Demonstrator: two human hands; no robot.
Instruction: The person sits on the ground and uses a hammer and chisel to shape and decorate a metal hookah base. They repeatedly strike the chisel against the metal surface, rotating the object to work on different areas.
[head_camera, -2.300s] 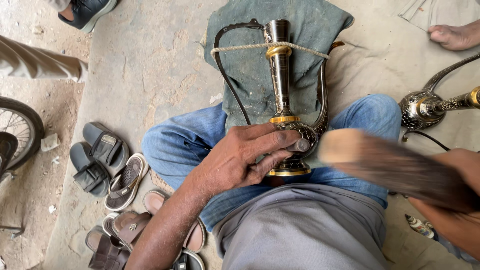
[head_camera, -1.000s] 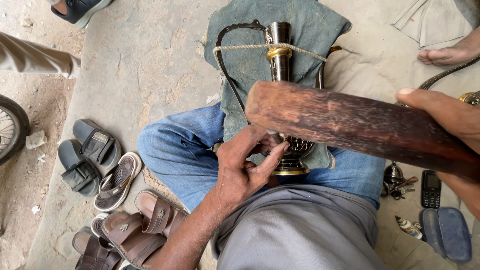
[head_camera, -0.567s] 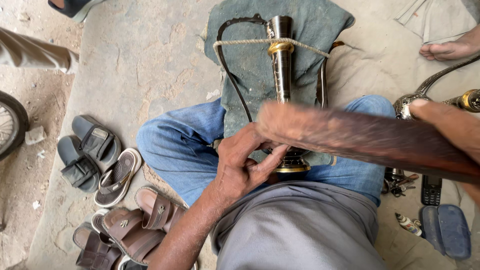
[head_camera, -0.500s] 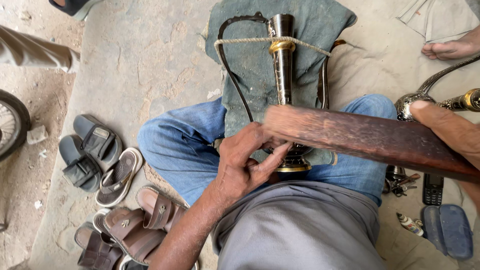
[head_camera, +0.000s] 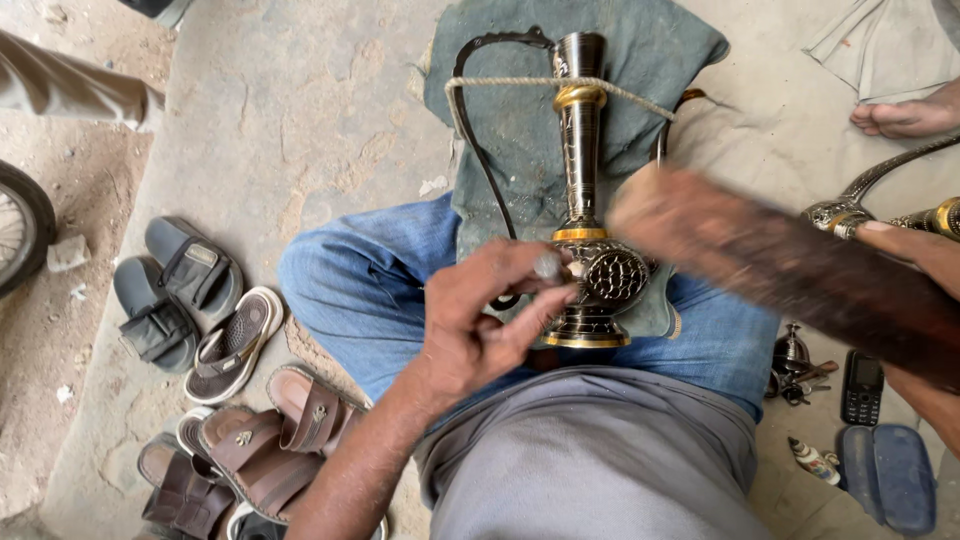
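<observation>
Left hand (head_camera: 480, 320) fingers pinch a small punch (head_camera: 548, 266) against the brass vase (head_camera: 585, 200): rigid, heavy, slick; right hand (head_camera: 915, 250) grips a wooden mallet (head_camera: 780, 270).

Dark vase (head_camera: 588, 215) with gold bands and scale pattern; brown club (head_camera: 800, 275); blue jeans (head_camera: 370, 290).

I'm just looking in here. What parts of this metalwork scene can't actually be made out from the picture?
- Head view: the wooden mallet is smeared by motion blur, so its surface and exact position are unclear.
- The right hand is cut off by the frame's right edge; its grip is hardly seen.
- The small tool pinched in the left hand against the brass vase is mostly covered by the fingers.
- The small trinkets by the phone are too small.
</observation>
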